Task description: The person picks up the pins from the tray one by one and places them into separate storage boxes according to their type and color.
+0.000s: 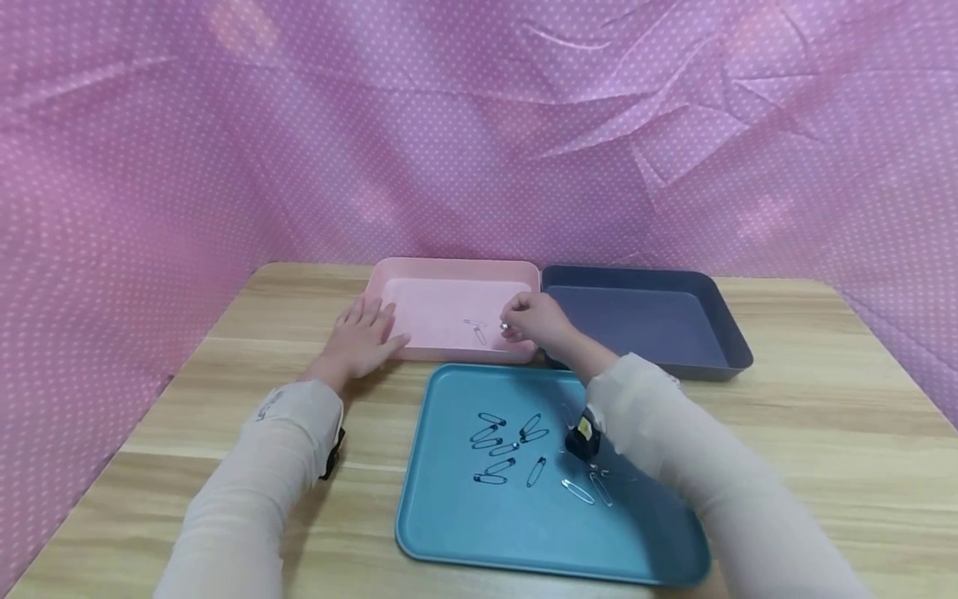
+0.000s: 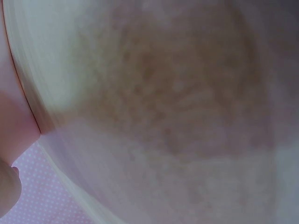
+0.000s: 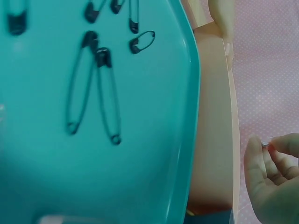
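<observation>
My right hand (image 1: 540,320) is over the right part of the pink tray (image 1: 422,308), pinching a small silver safety pin (image 1: 505,327) between thumb and fingertips. The right wrist view also shows this pinch, with only a glint of the safety pin (image 3: 265,144). Two silver safety pins (image 1: 480,335) lie in the pink tray, left of that hand. With fingers spread, my left hand (image 1: 361,337) rests on the tray's left edge. Blurred sleeve cloth (image 2: 163,93) fills most of the left wrist view.
Nearer me, a teal tray (image 1: 464,532) carries several black safety pins (image 1: 490,479) and, at its right, several silver ones (image 1: 578,492), partly hidden by my right wrist. A dark blue-grey tray (image 1: 621,316) stands right of the pink one. Behind hangs a pink dotted cloth (image 1: 419,150).
</observation>
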{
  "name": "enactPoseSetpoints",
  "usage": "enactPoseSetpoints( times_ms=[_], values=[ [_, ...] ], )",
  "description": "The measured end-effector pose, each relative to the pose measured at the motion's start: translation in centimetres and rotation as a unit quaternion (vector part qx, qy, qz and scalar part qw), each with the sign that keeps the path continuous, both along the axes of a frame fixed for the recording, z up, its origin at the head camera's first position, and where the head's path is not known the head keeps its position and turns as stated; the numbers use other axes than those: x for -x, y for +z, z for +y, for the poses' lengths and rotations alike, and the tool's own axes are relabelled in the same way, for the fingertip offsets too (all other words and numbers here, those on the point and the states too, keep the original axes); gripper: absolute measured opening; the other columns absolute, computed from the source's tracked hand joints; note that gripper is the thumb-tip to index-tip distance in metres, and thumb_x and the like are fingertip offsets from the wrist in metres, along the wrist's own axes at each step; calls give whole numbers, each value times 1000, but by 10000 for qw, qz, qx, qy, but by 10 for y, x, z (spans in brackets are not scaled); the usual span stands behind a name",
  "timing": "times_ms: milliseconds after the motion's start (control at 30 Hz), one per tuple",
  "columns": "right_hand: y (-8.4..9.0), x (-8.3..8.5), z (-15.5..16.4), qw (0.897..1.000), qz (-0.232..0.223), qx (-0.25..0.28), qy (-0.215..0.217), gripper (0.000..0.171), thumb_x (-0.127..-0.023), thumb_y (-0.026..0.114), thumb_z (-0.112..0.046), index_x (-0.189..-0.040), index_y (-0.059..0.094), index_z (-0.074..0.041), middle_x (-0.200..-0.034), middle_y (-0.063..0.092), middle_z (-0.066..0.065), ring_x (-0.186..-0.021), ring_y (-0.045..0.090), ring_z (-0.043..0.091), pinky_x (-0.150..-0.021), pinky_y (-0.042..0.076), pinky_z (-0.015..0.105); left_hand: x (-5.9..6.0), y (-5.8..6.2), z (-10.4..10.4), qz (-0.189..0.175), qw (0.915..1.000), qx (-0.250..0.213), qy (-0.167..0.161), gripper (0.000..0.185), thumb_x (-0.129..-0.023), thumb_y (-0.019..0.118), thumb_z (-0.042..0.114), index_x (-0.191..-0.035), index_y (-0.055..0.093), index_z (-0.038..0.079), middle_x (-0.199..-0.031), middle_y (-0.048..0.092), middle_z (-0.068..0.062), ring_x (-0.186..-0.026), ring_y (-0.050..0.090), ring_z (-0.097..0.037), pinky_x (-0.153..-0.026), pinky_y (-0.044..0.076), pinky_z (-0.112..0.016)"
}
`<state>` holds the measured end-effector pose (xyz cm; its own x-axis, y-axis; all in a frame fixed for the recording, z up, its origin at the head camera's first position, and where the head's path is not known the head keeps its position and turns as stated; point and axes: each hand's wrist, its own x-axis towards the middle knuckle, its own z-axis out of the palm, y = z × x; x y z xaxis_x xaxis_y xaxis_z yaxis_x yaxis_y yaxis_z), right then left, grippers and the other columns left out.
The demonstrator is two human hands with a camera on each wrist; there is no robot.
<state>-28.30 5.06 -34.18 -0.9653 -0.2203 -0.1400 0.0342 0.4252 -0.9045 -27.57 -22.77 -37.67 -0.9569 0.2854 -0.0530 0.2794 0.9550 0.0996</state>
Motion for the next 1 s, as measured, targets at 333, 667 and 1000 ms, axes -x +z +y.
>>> enactPoseSetpoints(
  times_ms=[333, 667, 1000],
  values=[
    [-8, 18, -12, 9999, 45, 102, -106, 11, -86, 47, -4, -88, 56, 1, -89, 55, 11, -80, 56, 21, -66, 49, 26, 0, 0, 0, -4, 9999, 101, 38, 75, -86, 18, 58, -138, 12, 4, -141, 4, -20, -127, -7, -36, -100, -2, -48],
    [-21, 40, -19, 9990, 287, -104, -340, 10, -83, 53, -2, -81, 62, 1, -82, 59, 10, -74, 59, 19, -64, 49, 26, 2, 2, 1, -75, 9999, 56, 36, 76, -86, 17, 59, -138, 10, 5, -142, 3, -19, -127, -9, -35, -100, -3, -47],
    [-27, 48, -31, 9973, 145, -623, -351, 16, -79, 54, 5, -91, 64, 2, -86, 62, 12, -71, 56, 17, -60, 47, 22, 2, 1, 1, -93, 9999, 34, 97, 74, -87, 19, 57, -139, 9, 6, -142, 3, -18, -127, -9, -34, -100, -2, -48]
  ],
)
